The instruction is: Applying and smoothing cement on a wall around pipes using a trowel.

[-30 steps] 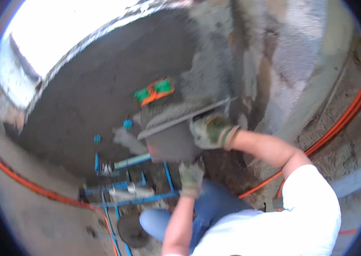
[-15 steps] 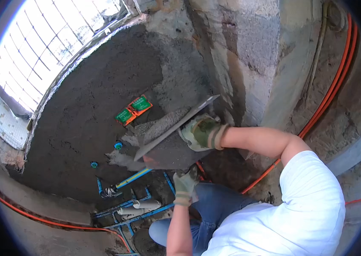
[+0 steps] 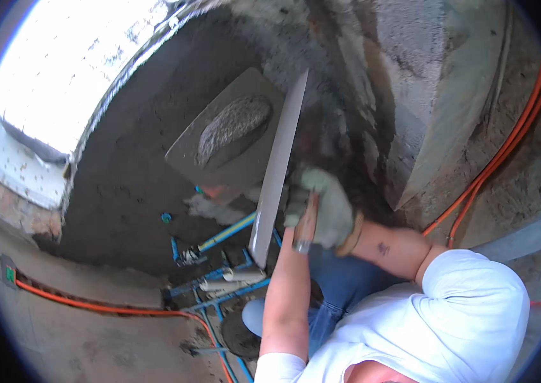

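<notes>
A gloved fist, my right hand (image 3: 329,214), wraps the wooden handle of a long steel plastering trowel (image 3: 278,169). Its blade stands nearly on edge, running from up near the corner down toward the pipes. To its left is a flat plasterer's hawk (image 3: 184,150), carrying a heap of wet grey mortar (image 3: 235,124). My left forearm (image 3: 286,300) reaches up toward this board; the left hand is hidden behind the right glove and trowel, at the hawk's grip side. Blade and board overlap in view, and I cannot tell whether they touch.
Dark fresh render covers the wall (image 3: 130,166) behind the board, below a bright window (image 3: 72,83). Blue water pipes (image 3: 238,290) and white pipe stubs (image 3: 245,276) lie low in front. Orange conduits (image 3: 500,153) run along the right; another orange conduit (image 3: 104,308) crosses lower left.
The hawk has risen and swung up-left, now hiding the green-and-orange wall boxes. The trowel has turned from slanted to nearly upright, and my right hand has come down beside my left wrist.
</notes>
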`<action>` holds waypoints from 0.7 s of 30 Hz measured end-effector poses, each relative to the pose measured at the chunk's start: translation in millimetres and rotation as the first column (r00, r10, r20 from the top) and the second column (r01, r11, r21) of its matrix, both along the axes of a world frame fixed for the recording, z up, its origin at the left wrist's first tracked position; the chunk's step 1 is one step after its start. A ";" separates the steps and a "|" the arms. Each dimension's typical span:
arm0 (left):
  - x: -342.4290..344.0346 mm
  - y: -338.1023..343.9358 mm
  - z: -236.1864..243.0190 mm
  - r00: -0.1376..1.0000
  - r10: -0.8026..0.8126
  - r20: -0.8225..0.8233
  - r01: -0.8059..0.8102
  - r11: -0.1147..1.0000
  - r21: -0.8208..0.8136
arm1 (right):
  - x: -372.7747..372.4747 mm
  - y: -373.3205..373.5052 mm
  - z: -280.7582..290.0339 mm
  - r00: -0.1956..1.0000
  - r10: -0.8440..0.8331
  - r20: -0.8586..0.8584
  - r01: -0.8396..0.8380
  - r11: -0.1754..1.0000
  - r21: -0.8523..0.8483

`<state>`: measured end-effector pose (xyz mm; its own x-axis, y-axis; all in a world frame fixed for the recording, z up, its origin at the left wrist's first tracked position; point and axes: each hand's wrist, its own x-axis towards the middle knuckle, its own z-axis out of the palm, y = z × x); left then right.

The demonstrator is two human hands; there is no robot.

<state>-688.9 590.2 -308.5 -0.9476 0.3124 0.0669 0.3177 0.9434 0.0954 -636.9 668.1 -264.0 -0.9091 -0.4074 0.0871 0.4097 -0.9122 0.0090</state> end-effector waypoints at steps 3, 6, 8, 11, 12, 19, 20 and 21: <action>26.6 -57.3 -32.6 0.999 -0.016 -0.041 0.023 0.984 0.178 | 14.3 -19.3 24.8 0.998 -0.044 -0.041 0.042 0.997 -0.060; 12.4 -66.3 -60.1 0.999 -0.014 -0.038 0.027 0.928 0.371 | -2.5 -33.1 7.8 0.955 -0.061 -0.289 -0.034 0.949 -0.313; -8.8 -60.2 -68.6 1.000 -0.007 -0.029 0.021 0.866 0.500 | -25.1 -38.5 -29.6 0.959 -0.231 -0.161 0.195 0.957 -0.216; -24.3 -55.9 -94.0 0.999 0.022 -0.025 0.000 0.739 0.674 | -36.8 -30.1 0.5 0.936 -0.334 -0.108 0.317 0.937 -0.147; -13.8 -54.0 -117.5 0.999 0.023 -0.022 0.000 0.688 0.725 | -39.3 -20.4 25.3 0.946 -0.282 -0.162 0.250 0.949 -0.194; 8.6 -68.7 -121.3 0.957 -0.119 0.263 -0.262 0.020 0.965 | -156.7 -21.4 110.7 0.856 -0.516 -0.035 0.518 0.855 0.042; 20.3 -35.8 -79.7 0.958 -0.167 0.232 -0.251 -0.104 0.963 | -180.2 -2.9 109.9 0.834 -0.550 -0.030 0.551 0.832 0.056; 17.0 -45.8 -75.8 0.963 -0.159 0.219 -0.237 -0.107 0.966 | -195.0 -8.7 123.0 0.793 -0.610 -0.003 0.590 0.766 0.257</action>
<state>-671.8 544.4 -384.3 -0.9951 0.0515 0.0848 0.0697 -0.2451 0.9670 -831.9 659.4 -140.9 -0.9743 0.2245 -0.0182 -0.2146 -0.9500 -0.2269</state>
